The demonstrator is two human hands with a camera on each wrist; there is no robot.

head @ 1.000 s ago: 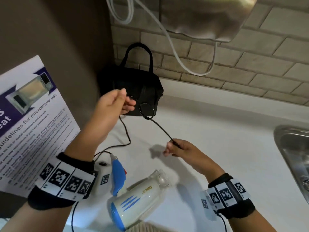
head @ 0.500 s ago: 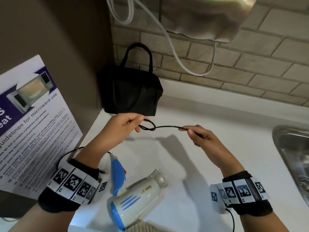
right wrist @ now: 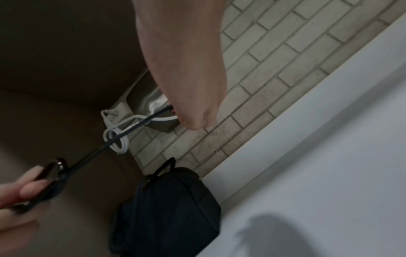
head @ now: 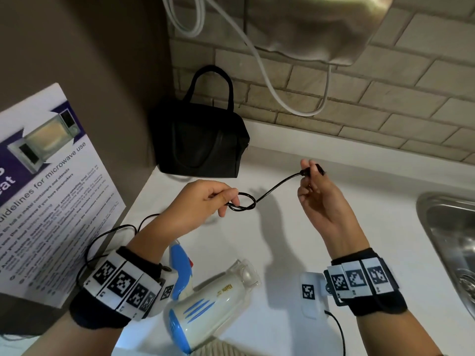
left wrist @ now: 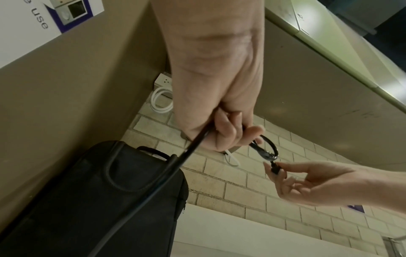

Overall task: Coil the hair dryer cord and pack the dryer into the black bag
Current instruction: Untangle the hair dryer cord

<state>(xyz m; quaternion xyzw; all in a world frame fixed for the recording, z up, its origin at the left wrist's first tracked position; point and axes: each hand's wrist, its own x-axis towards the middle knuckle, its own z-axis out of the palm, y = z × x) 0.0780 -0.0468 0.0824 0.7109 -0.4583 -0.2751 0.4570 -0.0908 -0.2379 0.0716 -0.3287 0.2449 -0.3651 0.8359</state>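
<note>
The thin black cord (head: 276, 186) hangs above the desk (head: 295, 253), small glossy loops pinched in the left hand (head: 203, 204), plug end pinched by the right hand (head: 325, 204).

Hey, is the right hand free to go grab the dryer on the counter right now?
Probably not yet. The right hand pinches the plug at the cord's end, so its grip is taken. The path itself looks open: the dryer lies on bare counter below, nothing between them.
</note>
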